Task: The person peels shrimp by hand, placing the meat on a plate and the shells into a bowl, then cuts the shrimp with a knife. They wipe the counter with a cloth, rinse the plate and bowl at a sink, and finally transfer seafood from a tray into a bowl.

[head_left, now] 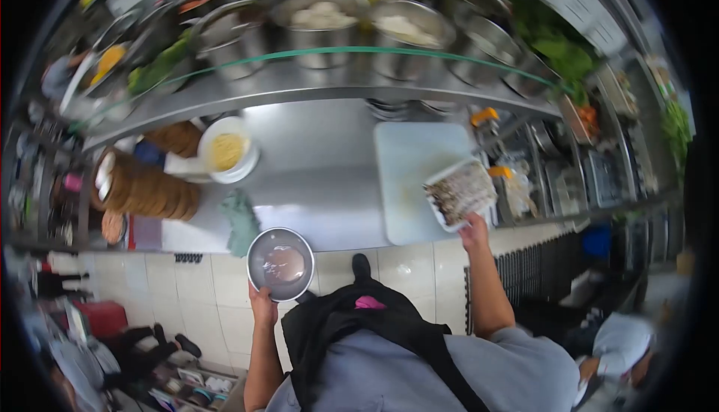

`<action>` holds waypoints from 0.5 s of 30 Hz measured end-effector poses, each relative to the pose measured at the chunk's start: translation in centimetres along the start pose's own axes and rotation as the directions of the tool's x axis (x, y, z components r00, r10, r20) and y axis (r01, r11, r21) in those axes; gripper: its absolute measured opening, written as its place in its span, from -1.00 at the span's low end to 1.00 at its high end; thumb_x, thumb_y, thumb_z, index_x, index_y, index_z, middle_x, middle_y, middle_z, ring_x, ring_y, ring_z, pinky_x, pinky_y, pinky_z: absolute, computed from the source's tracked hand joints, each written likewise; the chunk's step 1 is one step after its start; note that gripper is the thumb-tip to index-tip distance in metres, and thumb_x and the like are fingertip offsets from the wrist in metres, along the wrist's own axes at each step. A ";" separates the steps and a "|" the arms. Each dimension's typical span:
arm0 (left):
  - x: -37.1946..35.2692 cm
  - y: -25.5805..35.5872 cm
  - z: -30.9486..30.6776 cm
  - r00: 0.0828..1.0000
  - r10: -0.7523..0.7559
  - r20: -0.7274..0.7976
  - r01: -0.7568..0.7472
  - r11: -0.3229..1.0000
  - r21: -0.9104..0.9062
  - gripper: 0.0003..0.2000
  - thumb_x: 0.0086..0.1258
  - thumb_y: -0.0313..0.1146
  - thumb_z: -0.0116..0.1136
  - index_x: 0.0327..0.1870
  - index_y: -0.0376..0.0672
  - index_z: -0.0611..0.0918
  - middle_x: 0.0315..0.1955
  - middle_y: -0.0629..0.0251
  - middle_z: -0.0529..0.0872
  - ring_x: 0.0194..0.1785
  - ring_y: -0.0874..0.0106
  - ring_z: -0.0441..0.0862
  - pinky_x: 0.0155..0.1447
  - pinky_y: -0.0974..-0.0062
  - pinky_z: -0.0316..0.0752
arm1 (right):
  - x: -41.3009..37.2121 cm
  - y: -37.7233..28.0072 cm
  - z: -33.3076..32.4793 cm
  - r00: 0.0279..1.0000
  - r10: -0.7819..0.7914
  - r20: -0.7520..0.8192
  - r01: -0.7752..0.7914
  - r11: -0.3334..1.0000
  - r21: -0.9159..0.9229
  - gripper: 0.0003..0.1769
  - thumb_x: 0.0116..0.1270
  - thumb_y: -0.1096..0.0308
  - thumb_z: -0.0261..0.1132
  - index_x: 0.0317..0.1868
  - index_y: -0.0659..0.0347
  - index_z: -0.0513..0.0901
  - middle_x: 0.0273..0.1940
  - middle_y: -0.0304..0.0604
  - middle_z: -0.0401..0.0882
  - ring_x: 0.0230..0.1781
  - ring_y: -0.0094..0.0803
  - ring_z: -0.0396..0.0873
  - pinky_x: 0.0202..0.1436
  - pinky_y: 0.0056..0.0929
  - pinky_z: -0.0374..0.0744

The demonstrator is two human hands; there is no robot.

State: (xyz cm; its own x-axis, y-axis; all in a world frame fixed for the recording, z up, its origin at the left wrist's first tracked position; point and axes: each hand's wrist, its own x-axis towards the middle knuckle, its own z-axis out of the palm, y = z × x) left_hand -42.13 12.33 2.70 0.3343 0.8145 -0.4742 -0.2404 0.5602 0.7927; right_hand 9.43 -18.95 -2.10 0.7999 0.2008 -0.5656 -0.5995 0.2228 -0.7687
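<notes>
My left hand [263,305] grips the near rim of a round metal bowl [257,268], held out at the counter's front edge above the tiled floor. A pale pinkish, glossy content [284,264] lies in the bottom of the bowl. My right hand [473,232] is closed on the near corner of a white rectangular tray [449,225], which is tilted over the right side of a white cutting board [404,150]. Dark and whitish bits of food [463,191] cover the inside of the tray. My right fingers are partly hidden under it.
A steel counter [314,180] carries a green cloth [240,221], a white tub of yellow shreds [228,150] and stacked bamboo steamers [150,183]. Above runs a shelf [299,90] of metal containers. Orange-handled tools [484,117] lie right of the board. Other people [82,352] stand behind.
</notes>
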 end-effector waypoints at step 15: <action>-1.8 8.3 -27.7 0.909 0.161 -0.385 -0.154 0.987 0.048 -0.40 0.21 -0.66 -0.10 0.37 -0.23 0.42 -0.04 0.23 0.64 -0.15 0.48 0.59 -0.25 0.56 0.52 | -22.8 11.4 22.7 0.862 0.253 0.439 -0.010 0.874 -0.486 -0.41 0.15 0.56 0.10 0.27 0.24 0.49 0.10 -0.08 0.64 0.14 -0.18 0.62 0.19 -0.09 0.63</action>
State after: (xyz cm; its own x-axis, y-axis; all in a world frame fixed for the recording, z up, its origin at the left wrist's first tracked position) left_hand -70.00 19.68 -0.46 -0.0861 0.8884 -0.4508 -0.2449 0.4198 0.8740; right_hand -16.30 0.71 8.83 0.5253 0.6479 -0.5515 -0.5182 -0.2705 -0.8114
